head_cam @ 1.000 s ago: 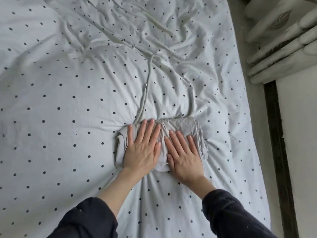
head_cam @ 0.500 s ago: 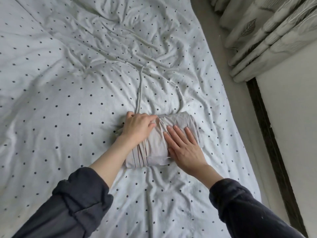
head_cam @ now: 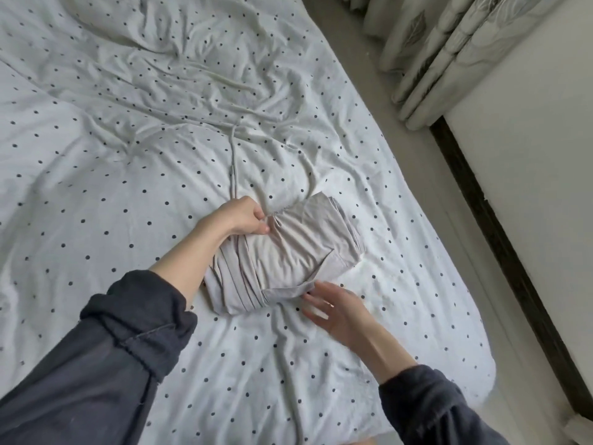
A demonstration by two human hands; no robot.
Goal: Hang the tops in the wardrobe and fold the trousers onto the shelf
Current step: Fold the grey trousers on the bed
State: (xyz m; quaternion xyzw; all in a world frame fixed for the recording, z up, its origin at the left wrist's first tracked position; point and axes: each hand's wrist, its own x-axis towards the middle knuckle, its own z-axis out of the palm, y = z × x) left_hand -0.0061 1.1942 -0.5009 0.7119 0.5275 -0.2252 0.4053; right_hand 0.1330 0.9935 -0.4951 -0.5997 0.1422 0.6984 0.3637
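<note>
Folded trousers on the bed

The right hand (head_cam: 337,311) lies flat, fingers straight, touching the near edge of the folded trousers (head_cam: 288,252) on the spotted bed (head_cam: 112,187); farther off, the left hand (head_cam: 240,220) has its grip closed on their waistband.

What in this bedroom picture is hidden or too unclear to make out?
Head view only:
- Wardrobe and shelf: outside the frame.
- Left hand fingertips: curled into the folded trousers, so how deep the grip goes is hidden.
- Right hand: motion-blurred; whether it touches the trousers is unclear.
- Trousers' underside: hidden against the spotted sheet.
- Curtain: cut off by the top edge.
</note>
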